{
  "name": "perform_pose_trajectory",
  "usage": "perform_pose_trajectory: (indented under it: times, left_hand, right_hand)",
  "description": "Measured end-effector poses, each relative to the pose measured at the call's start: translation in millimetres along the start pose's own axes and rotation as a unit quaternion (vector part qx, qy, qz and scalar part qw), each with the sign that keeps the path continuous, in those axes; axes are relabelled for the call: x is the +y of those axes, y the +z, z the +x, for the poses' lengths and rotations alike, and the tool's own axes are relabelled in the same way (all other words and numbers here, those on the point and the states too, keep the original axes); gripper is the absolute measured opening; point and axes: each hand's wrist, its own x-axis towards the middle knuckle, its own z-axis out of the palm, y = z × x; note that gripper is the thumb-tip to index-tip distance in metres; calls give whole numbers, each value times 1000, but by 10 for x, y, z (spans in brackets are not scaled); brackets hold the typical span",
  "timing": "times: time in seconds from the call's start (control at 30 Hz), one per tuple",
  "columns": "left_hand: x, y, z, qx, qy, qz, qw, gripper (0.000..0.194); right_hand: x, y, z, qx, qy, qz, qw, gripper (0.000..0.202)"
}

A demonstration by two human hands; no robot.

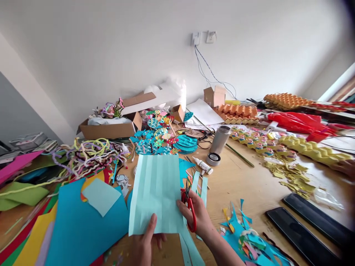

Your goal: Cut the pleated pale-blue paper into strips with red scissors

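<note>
A pale mint sheet of paper (156, 192) with lengthwise creases is held up over the table. My left hand (146, 236) grips its bottom edge, thumb on the front and fingers behind. My right hand (195, 210) holds red-handled scissors (192, 212) and rests its thumb at the sheet's right edge. The scissor blades point up beside that edge. Long mint strips (190, 247) hang or lie below the right hand, and more strips (203, 190) are on the table just beyond it.
Blue sheet (85, 225) at left; glue bottle (203, 165), metal flask (220, 139) and its lid (213, 159) ahead. Paper scraps (246, 236) and two black phones (299, 234) lie right. Another person's hand (345, 169) is at the far right, near yellow egg trays (313, 149).
</note>
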Motion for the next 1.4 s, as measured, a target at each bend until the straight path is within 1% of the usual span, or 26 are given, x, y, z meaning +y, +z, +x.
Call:
perform_pose_trajectory:
  times: [0.03,0.1,0.17,0.2,0.27,0.33,0.4,0.47,0.53,0.57,0.6,0.73,0.8,0.87,0.93,1.0,1.03,1.13,1.17,1.2,1.3,1.33,1.4]
  left_hand:
    - [11,-12,16,-21,-15,-33,999,41]
    - [23,-28,35,-79,-52,-40,995,35]
    - [29,-38,44,-110,-62,-33,991,33]
    - [33,-43,47,-113,-57,-32,991,34]
    - [42,-56,61,-95,-32,-34,994,35]
    - [52,-71,88,-61,1,-32,998,37]
    - [60,-84,123,-21,35,-23,999,36]
    - [75,-88,147,12,56,1,998,35]
    - [106,-78,139,29,67,31,997,36]
    - [131,-70,120,23,69,45,996,37]
    - [158,-60,93,33,74,48,996,38]
    - [244,-33,-30,-1,39,106,994,33]
    - [233,-30,-56,-13,31,108,994,34]
    - [193,-27,-50,-36,13,85,996,35]
    - [155,-19,-33,-82,7,37,996,35]
    - [147,-7,-25,-113,9,-1,994,33]
    - [157,-3,-27,-114,11,-5,993,33]
    - [205,-3,-32,-89,19,33,995,33]
    - [214,-9,-25,-78,18,57,995,32]
    - [216,-17,-13,-54,23,75,995,32]
    - [182,-51,46,29,51,64,996,35]
    - [165,-63,65,43,61,68,995,36]
    - [142,-82,88,47,78,87,992,35]
  right_hand:
    - [8,1,1,1,-6,-8,1000,20]
    - [25,-1,3,5,-10,-12,1000,19]
    - [35,-6,8,11,-6,-6,1000,18]
    - [36,-8,10,13,-2,-2,1000,19]
    - [35,-5,15,15,5,5,1000,22]
    - [45,12,13,8,14,17,1000,26]
    - [76,41,2,-17,30,32,999,30]
    - [117,70,-18,-57,51,33,997,34]
    - [140,88,-36,-77,70,9,995,36]
    - [138,92,-42,-77,75,-1,994,36]
    - [126,92,-45,-76,76,-7,994,35]
    - [40,76,-36,-76,58,10,995,29]
    - [15,68,-28,-76,69,46,994,29]
    - [13,60,-22,-79,93,97,988,29]
    - [20,52,-17,-88,115,139,980,30]
    - [16,49,-12,-90,128,153,976,30]
    - [5,50,-9,-81,130,148,977,30]
    - [-46,63,-1,-31,122,104,987,32]
    - [-58,69,0,-21,118,89,989,34]
    - [-63,75,2,-20,116,79,990,36]
    - [-13,93,-2,-41,129,67,989,42]
    - [19,100,-7,-46,138,63,987,43]
    - [82,115,-23,-66,156,48,984,43]
